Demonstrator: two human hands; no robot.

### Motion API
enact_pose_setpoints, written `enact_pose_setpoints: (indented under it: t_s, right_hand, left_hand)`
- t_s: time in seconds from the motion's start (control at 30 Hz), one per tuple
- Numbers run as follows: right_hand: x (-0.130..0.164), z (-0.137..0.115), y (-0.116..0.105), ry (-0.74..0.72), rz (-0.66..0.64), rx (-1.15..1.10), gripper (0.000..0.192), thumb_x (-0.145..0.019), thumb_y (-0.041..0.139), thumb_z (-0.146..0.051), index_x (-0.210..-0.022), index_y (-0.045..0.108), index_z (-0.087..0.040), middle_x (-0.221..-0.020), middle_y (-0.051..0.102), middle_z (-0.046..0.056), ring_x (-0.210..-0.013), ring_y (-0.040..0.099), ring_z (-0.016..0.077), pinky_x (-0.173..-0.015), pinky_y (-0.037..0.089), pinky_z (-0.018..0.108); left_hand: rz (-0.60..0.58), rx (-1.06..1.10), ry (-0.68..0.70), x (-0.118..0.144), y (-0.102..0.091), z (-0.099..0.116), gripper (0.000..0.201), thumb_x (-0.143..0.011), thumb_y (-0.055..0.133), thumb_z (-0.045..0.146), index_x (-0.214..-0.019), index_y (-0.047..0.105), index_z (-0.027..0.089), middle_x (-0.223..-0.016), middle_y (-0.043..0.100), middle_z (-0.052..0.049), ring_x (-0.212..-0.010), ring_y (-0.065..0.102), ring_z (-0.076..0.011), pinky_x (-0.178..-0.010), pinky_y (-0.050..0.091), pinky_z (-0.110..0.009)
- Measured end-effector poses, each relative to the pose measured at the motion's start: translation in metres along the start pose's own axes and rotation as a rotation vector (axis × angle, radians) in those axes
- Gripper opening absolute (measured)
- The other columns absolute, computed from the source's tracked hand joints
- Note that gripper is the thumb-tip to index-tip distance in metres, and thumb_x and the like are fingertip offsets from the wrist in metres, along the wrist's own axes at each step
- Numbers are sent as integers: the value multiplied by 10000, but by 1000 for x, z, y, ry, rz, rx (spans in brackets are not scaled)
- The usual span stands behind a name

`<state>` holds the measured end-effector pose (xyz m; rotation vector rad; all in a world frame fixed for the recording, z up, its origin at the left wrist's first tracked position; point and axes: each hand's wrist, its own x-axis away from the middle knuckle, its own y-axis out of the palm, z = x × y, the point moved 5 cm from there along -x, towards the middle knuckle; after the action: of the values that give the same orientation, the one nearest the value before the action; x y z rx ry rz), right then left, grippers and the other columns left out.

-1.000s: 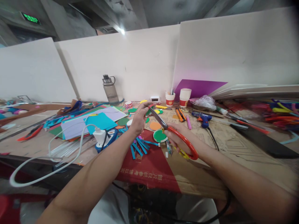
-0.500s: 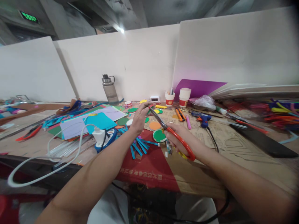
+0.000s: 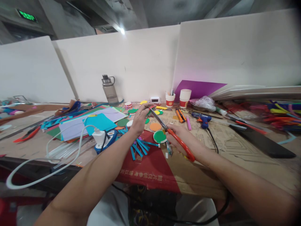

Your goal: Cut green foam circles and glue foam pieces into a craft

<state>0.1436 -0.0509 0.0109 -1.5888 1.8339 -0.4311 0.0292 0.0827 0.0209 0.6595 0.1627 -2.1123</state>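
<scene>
Both hands have crept slightly left; right hand (image 3: 182, 141) grips orange-handled scissors (image 3: 172, 135) above the worktop (image 3: 225, 141), blades at a small scrap pinched in left-hand (image 3: 138, 121) fingers.

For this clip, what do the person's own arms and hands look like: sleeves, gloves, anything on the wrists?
Both forearms are bare up to the picture's lower edge, with no sleeves in sight. The left hand and the right hand wear no gloves. No watch, bracelet or ring shows on either one, and no markings can be made out.
</scene>
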Motion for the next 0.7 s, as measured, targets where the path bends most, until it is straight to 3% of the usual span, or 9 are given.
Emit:
enact_pose_setpoints:
  t_s: [0.17,0.33,0.47,0.57,0.7]
  right_hand:
    - [2,7,4,-84,-33,-45,71,-853,530,-278,-882,534,-213,-682,539,-15,-572,474,116,-513,370,232]
    - [5,2,-3,-84,-59,36,147,-888,509,-340,-874,560,-203,-693,577,-7,-575,490,121,-544,374,239]
    - [0,6,-23,18,66,343,261,-903,473,-312,-1063,635,-186,-762,657,46,-654,568,173,-583,365,256]
    - [-4,13,-34,106,100,635,409,-903,445,-286,-1273,589,-186,-859,699,102,-747,616,232,-616,366,283]
    - [-5,15,-37,106,75,812,486,-921,417,-342,-1383,512,-227,-937,713,120,-844,642,279,-672,388,315]
  left_hand:
    - [15,27,-11,-1,-1,0,250,-838,540,313,-1041,624,193,-1178,670,-82,-1100,625,-233,-807,530,-318]
    - [105,135,-20,-4,-5,0,284,-833,587,404,-1014,604,185,-1056,702,-88,-976,679,-232,-717,560,-311]
    - [171,100,-96,-2,-4,3,384,-801,619,517,-971,603,173,-872,706,-78,-768,705,-210,-479,483,-221]
    - [136,78,-163,0,-1,5,436,-784,624,563,-969,589,169,-772,685,-54,-623,689,-184,-382,376,-180]
    - [95,92,-198,1,0,6,359,-713,695,421,-930,553,172,-715,661,-15,-548,671,-172,-356,342,-173]
